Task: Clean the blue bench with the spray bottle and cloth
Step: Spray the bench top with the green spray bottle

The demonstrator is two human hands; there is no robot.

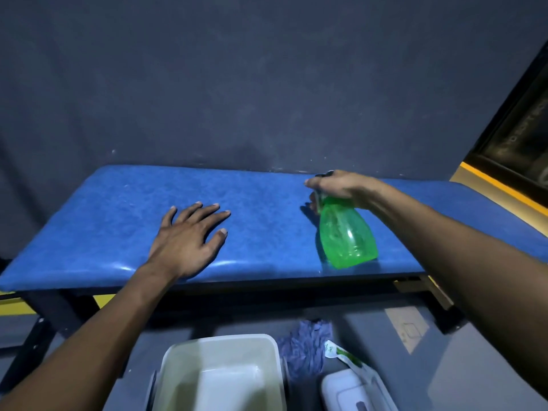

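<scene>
The blue padded bench (112,209) runs across the middle of the view against a dark wall. My left hand (189,238) lies flat on its seat with fingers spread, holding nothing. My right hand (335,185) grips the neck and trigger head of a green translucent spray bottle (347,235), whose base is at the bench's front edge. A blue-purple cloth (305,348) lies crumpled on the floor below the bench, apart from both hands.
A white plastic tub (219,345) stands on the grey floor in front of the bench. A white container with a green-printed label (350,387) sits beside the cloth. Black bench legs (59,310) stand at the left. A dark framed panel (519,137) is at the right.
</scene>
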